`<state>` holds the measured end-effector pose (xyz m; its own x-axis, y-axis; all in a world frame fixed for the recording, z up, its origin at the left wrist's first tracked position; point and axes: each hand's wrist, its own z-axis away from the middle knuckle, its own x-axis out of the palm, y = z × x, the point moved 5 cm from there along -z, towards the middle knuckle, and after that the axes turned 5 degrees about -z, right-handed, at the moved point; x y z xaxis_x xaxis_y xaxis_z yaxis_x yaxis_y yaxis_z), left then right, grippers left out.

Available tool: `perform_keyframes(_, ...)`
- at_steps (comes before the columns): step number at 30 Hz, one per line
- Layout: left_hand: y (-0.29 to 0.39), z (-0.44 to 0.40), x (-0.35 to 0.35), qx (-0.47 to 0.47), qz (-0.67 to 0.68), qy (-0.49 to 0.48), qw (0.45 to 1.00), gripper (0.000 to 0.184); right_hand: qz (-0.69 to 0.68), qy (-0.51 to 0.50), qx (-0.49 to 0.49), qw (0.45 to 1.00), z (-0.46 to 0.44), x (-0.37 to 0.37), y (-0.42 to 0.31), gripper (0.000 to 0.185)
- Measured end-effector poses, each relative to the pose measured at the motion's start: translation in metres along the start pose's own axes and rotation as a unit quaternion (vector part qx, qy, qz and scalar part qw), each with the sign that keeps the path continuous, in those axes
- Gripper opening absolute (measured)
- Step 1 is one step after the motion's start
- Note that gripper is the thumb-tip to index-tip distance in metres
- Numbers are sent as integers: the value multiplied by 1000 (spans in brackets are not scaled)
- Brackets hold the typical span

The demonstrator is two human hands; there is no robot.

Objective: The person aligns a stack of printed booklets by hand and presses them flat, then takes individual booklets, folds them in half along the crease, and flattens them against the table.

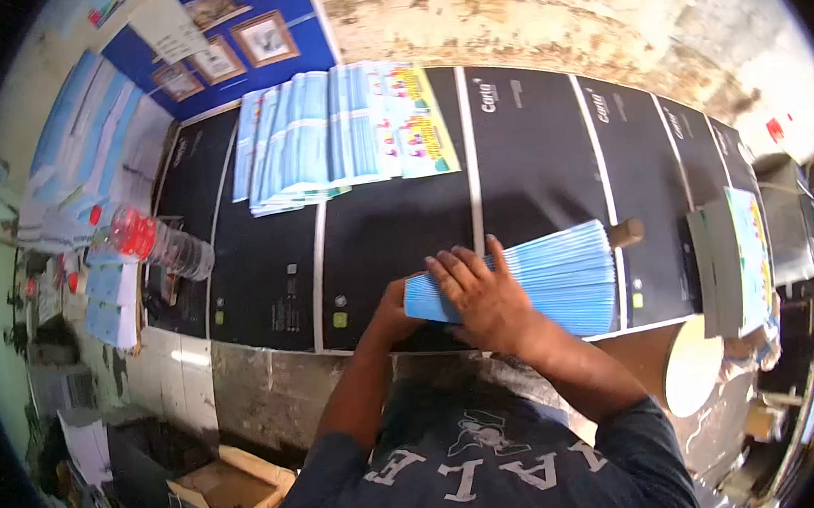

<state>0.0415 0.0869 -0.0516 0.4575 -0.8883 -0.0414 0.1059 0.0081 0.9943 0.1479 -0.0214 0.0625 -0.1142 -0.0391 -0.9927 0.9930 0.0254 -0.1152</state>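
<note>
A fanned stack of light-blue folded leaflets [564,276] lies near the front edge of the black table, spreading wider toward the right. My left hand [397,311] is closed around its narrow left end, with the fingertips partly hidden behind the stack. Across the top of the leaflets rests my right hand [487,296], fingers stretched out and spread apart, its thumb mostly hidden at the near side. Just beyond the right end of the fan is a small brown block [626,232].
Rows of blue leaflets [300,139] and colourful printed sheets [421,121] lie at the back of the table [395,217]. Plastic bottles [175,249] lean at the left edge. Another booklet stack [733,264] stands at the right, near a round stool [695,366]. An open cardboard box [230,488] sits below left.
</note>
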Motion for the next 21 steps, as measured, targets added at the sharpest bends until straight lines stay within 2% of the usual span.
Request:
perform_keyframes(1,-6,6,2,-13,-5,8,1000,48,4,-3,20,1000,3,1,3,94)
perform_keyframes(3,-4,1,-3,47,-21,15,999,23,-67,-71,30,995,4,5,13,86)
perform_keyframes(4,-12,6,-11,48,-77,32,995,26,-46,-25,24,998,13,4,22,83)
perform_keyframes(6,-30,20,-30,46,-135,47,989,29,-43,-40,67,996,45,-8,64,78)
perform_keyframes(7,-37,31,-46,26,-175,114,978,35,-42,-53,101,993,64,-14,85,72)
perform_keyframes(8,-38,35,-57,10,-215,183,959,41,-62,-55,125,989,80,-24,100,76)
perform_keyframes(9,-33,32,-58,11,-216,184,959,41,-80,-57,148,984,93,-31,113,79)
perform_keyframes(10,-29,30,-58,-26,-262,176,948,46,-87,22,109,990,99,-33,113,80)
perform_keyframes(12,-44,25,-61,-56,-310,166,934,52,-66,32,121,990,104,-33,104,78)
perform_keyframes(13,-69,26,-71,25,-295,146,944,51,-51,42,137,988,106,-37,98,76)
perform_keyframes(15,-67,20,-71,101,-282,121,947,51,-52,47,151,986,108,-37,101,76)
perform_keyframes(16,-64,23,-62,-41,-313,133,939,50,-51,15,175,983,110,-16,107,77)
perform_keyframes(17,-65,24,-58,-76,-337,126,930,49,-49,-15,199,979,114,-3,108,78)
perform_keyframes(18,-72,24,-61,-24,-340,119,933,47,1,-34,185,982,117,-3,107,77)
perform_keyframes(19,-79,26,-65,23,-334,117,935,46,-75,-37,174,981,119,-11,108,81)
perform_keyframes(21,-60,32,-61,5,-324,120,939,43,-181,59,155,969,138,-25,115,89)
